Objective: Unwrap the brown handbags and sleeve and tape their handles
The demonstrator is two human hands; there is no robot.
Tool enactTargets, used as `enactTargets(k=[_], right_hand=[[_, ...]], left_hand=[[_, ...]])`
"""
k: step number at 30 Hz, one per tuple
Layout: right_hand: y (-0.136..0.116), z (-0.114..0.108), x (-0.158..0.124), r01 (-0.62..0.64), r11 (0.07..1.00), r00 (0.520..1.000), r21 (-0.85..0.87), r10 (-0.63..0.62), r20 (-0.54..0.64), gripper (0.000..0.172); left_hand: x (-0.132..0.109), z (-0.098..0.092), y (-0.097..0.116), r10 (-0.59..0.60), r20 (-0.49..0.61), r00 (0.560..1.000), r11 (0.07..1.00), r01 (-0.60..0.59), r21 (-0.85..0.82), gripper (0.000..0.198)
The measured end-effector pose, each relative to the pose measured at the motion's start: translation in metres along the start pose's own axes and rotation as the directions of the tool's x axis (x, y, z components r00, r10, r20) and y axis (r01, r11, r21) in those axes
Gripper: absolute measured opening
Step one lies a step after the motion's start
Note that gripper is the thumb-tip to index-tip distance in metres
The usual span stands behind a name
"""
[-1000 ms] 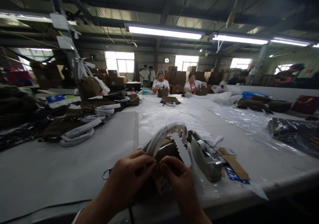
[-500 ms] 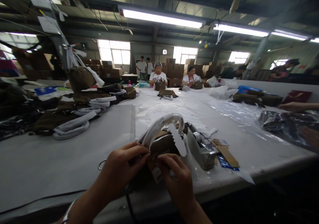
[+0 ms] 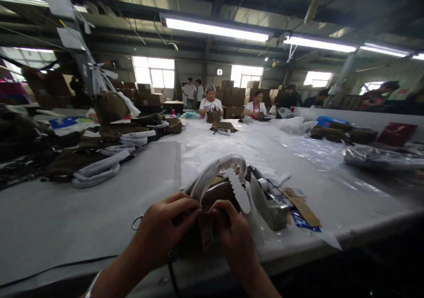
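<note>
A brown handbag lies on the grey table just in front of me, its handle wrapped in white foam. My left hand and my right hand meet at the bag's near edge, fingers pinched together. A small paper tag hangs between them. What exactly each fingertip grips is too small to make out. A metal ring shows beside my left hand.
A grey tape dispenser stands right of the bag, with cardboard tags beyond it. Brown bags with wrapped handles pile at the left. Clear plastic sheets cover the right. Two seated people work at the far end.
My hands have stayed pinched at the bag's edge with only slight finger movement. The view shifted a little. Another person's arm at the right edge is gone.
</note>
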State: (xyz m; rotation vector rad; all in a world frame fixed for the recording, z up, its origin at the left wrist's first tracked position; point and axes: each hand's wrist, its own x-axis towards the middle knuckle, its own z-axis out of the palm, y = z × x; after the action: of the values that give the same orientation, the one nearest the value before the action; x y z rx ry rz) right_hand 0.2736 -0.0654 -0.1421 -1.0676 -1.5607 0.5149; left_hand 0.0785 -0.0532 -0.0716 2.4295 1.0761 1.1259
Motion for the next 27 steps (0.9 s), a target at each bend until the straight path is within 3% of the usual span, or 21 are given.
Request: enactTargets(k=[2, 5, 8, 10, 14, 19, 22, 27], right_hand=[[-0.002, -0.001, 0.001, -0.184, 0.954, 0.983, 0.235, 0.173, 0.064, 0.016], [-0.004, 0.000, 0.002, -0.364, 0.749, 0.927, 0.554, 0.347, 0.141, 0.021], [-0.005, 0.002, 0.003, -0.433, 0.568, 0.884, 0.700, 0.418, 0.208, 0.025], [-0.006, 0.003, 0.002, -0.432, 0.519, 0.881, 0.738, 0.419, 0.221, 0.024], [-0.010, 0.005, 0.003, -0.355, 0.562, 0.916, 0.747, 0.370, 0.157, 0.019], [-0.014, 0.006, 0.006, -0.281, 0.718, 0.947, 0.637, 0.315, 0.062, 0.015], [-0.013, 0.007, 0.005, -0.266, 0.786, 0.951, 0.558, 0.307, 0.022, 0.017], [-0.009, 0.009, 0.002, -0.278, 0.819, 0.950, 0.501, 0.313, 0.015, 0.020]], left_hand=[[0.000, 0.000, 0.000, -0.006, 0.001, 1.000, 1.000, 0.006, 0.007, 0.012], [0.000, 0.000, 0.000, -0.013, 0.003, 1.000, 1.000, 0.013, 0.006, 0.012], [0.001, 0.001, 0.000, -0.013, 0.002, 1.000, 1.000, 0.013, -0.005, 0.013], [0.002, 0.001, 0.000, -0.014, 0.004, 1.000, 1.000, 0.014, -0.008, 0.013], [0.000, 0.000, 0.002, -0.001, 0.013, 1.000, 1.000, 0.001, 0.000, 0.014], [-0.002, 0.000, 0.003, -0.001, 0.038, 0.999, 0.997, -0.002, 0.075, 0.015], [-0.003, 0.002, 0.004, -0.004, 0.043, 0.999, 0.988, -0.003, 0.153, 0.014], [-0.002, 0.002, 0.007, 0.004, 0.047, 0.999, 0.975, -0.014, 0.220, 0.012]])
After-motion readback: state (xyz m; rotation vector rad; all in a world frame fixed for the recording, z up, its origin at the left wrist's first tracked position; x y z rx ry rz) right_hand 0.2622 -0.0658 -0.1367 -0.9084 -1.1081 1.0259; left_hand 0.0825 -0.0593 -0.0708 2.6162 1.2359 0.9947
